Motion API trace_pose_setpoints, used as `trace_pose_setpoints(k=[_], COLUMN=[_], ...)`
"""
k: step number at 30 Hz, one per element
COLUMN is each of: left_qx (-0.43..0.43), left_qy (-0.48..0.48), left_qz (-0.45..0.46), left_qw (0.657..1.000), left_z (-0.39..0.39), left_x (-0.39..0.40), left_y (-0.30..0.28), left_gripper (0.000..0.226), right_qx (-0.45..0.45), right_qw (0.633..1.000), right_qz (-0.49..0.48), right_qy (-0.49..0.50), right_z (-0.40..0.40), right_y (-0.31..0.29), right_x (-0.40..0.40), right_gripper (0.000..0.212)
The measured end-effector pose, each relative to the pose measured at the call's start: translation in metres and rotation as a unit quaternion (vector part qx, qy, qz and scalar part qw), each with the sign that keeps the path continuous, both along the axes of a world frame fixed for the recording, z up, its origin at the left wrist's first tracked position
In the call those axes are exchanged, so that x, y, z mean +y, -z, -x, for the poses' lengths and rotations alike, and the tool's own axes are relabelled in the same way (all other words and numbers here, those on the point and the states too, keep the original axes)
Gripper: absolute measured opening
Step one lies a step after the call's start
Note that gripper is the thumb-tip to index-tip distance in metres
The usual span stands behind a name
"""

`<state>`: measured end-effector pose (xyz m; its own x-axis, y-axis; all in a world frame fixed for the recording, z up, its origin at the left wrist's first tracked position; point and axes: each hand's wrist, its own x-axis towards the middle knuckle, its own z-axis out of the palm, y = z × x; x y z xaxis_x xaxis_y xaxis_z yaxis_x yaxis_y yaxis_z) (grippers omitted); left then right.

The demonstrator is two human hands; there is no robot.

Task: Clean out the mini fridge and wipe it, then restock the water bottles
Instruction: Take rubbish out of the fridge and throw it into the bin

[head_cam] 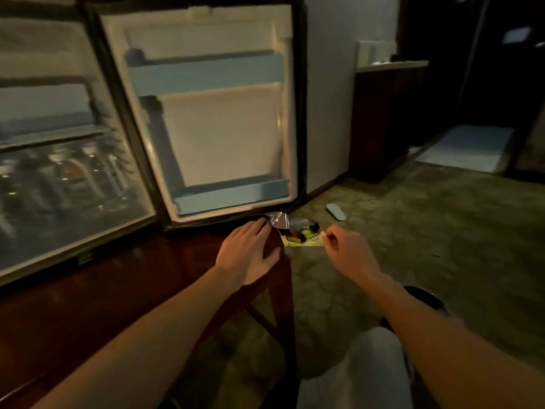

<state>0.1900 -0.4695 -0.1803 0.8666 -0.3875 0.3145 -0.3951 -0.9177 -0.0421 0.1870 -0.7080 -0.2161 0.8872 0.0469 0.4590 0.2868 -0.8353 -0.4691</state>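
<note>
Left hand (247, 252): centre of the frame, palm down, fingers straight and spread. It lies flat on the corner of the bench (124, 293). Its fingertips touch the crumpled silver end of the packet (300, 231).
Right hand (343, 246): just right of centre, fingers curled. Thumb and forefinger pinch the right edge of the packet.
Packet: an opened foil snack wrapper, held between the two hands just off the bench corner, above the carpet (413, 246). Silver lining faces up; printed side shows green and red.
Fridge (59, 160): left of the frame, standing on the bench, cavity open. Several bottles (73, 175) stand in the lower part under a shelf; blur hides their number.
Door (212, 113): upper centre, swung fully open, inner face toward the camera. Two pale blue racks (206, 73) cross it, one high and one at the bottom.
Floor: a small pale oblong object (336, 211) lies on the carpet right of the door; what it is cannot be told.
Lower right of the frame: the person's knee (374, 364) in light cloth.
</note>
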Motion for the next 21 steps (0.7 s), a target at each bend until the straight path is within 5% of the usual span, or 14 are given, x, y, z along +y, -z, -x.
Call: trace_pose_setpoints(k=[11, 21], left_qx=[0.06, 0.138], left_qy=[0.126, 0.197], left_qz=[-0.051, -0.082], left_qw=[0.989, 0.967], left_z=[-0.052, -0.127], left_x=[-0.144, -0.281], left_y=[0.058, 0.159], left_gripper=[0.068, 0.073], right_qx=[0.067, 0.156], right_qw=[0.981, 0.923], right_qz=[-0.017, 0.01], right_qy=[0.18, 0.353], right_z=[0.01, -0.005], right_y=[0.073, 0.176], right_x=[-0.136, -0.257], right_gripper=[0.018, 0.018])
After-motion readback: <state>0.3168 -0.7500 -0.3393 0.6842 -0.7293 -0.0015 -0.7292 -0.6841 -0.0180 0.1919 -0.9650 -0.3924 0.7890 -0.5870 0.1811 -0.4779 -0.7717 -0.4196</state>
